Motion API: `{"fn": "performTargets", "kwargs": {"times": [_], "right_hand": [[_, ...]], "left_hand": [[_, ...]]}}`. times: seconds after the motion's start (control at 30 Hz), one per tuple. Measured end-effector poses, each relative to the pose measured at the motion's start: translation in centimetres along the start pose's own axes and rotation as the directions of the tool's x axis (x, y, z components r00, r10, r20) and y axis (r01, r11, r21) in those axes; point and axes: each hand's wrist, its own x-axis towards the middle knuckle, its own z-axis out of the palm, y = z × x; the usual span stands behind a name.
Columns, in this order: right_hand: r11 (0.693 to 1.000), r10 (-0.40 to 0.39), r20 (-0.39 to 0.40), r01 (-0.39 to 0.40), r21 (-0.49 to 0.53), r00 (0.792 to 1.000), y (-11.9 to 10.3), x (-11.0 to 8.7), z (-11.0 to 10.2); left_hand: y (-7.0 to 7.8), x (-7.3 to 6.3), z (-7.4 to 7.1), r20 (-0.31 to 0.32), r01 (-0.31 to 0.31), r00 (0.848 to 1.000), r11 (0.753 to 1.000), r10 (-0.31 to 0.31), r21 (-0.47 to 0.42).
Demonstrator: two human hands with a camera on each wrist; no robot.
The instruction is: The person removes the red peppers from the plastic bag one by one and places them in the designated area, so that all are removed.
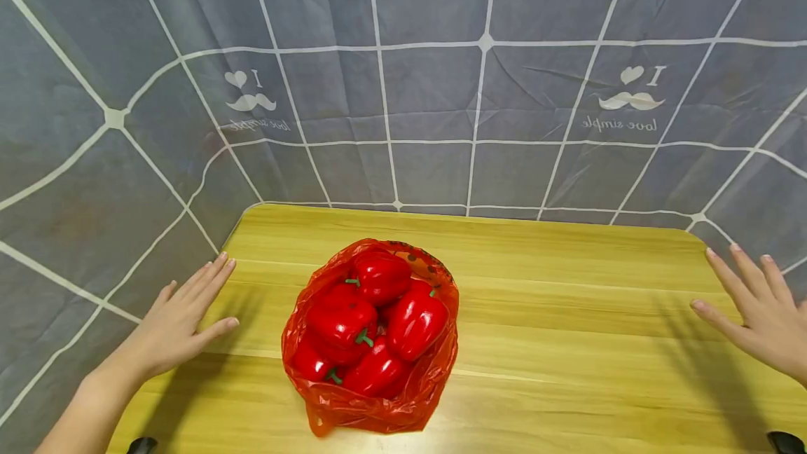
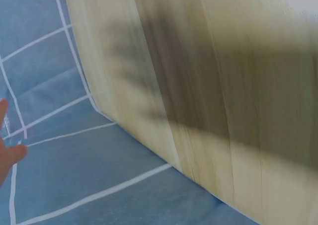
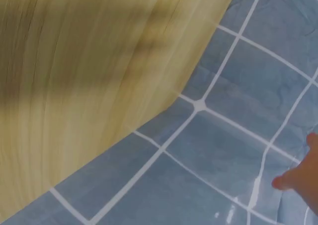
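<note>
A red plastic bag stands with its mouth spread wide, left of the middle of the wooden table. Several glossy red bell peppers with green stems fill it. To the left of the bag, my left hand is held over the table's left side, fingers straight and thumb apart, touching nothing. Far to the right, my right hand hovers with its fingers spread and holds nothing. Each wrist view catches only part of the fingers at its edge, with the hand's shadow on the wood.
A grey-blue curtain with white grid lines and mirrored lettering hangs behind the table and along both sides. Dark objects poke in at the bottom left and bottom right edges of the head view.
</note>
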Motion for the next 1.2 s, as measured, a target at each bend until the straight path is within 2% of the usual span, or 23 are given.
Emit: {"fn": "performTargets", "kwargs": {"times": [0.07,0.17,0.3,0.4,0.53,0.73,0.83,0.97,1.07,1.2], "right_hand": [[1.0,-0.002,-0.006,0.003,0.027,1.0,-0.5,0.3,-0.1],[0.988,-0.084,-0.084,0.094,0.12,0.993,-1.2,0.7,0.1],[0.934,-0.171,-0.16,0.212,0.289,0.972,-2.3,1.5,0.2],[0.9,-0.159,-0.126,0.197,0.389,0.979,-3.6,2.0,0.1],[0.879,-0.138,-0.087,0.163,0.449,0.987,-5.5,2.6,0.2],[0.838,-0.197,-0.092,0.217,0.5,0.976,-8.7,4.1,1.0],[0.808,-0.25,-0.085,0.256,0.531,0.964,-10.2,4.8,1.5],[0.753,-0.325,-0.085,0.312,0.58,0.942,-12.0,5.6,2.2],[0.711,-0.373,-0.081,0.341,0.615,0.924,-13.3,6.2,3.0],[0.653,-0.427,-0.064,0.357,0.668,0.902,-15.2,6.9,4.1]], "left_hand": [[0.4,0.0,0.0,0.017,0.017,1.0,0.997,-0.016,-0.07],[0.9,0.2,0.2,0.015,0.009,1.0,0.989,-0.007,-0.15],[1.8,0.5,0.5,0.011,0.013,1.0,0.976,-0.011,-0.219],[2.7,0.7,1.0,-0.013,0.023,1.0,0.963,-0.027,-0.268],[3.7,1.0,1.7,-0.055,0.007,0.998,0.927,-0.03,-0.375],[4.6,1.3,2.6,-0.042,0.037,0.997,0.863,-0.067,-0.504],[5.0,1.4,2.8,-0.007,0.083,0.994,0.815,-0.106,-0.574],[5.4,1.7,3.1,0.046,0.139,0.988,0.717,-0.147,-0.683],[5.6,1.9,3.3,0.069,0.152,0.986,0.651,-0.15,-0.744],[5.7,2.2,3.8,0.104,0.174,0.983,0.592,-0.152,-0.787]]}}
